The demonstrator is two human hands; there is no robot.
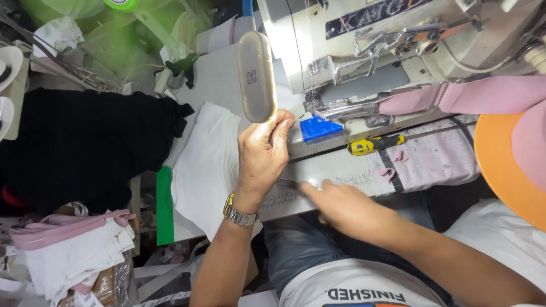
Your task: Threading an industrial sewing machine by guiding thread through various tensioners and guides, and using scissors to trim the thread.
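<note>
Left hand (263, 150) grip grasping oblong lamp (256, 77) | right hand (335, 204) blurred, grip unclear

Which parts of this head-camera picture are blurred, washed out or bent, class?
Head view: the right hand is smeared by motion blur; the left hand, holding the oval lamp head, is sharp; a green glow washes out the top left corner; the sewing machine leans, its edges bowed by the wide lens.

screwdriver (376, 144) lies on the table (335, 167), right of folded cloth (206, 165).
</note>
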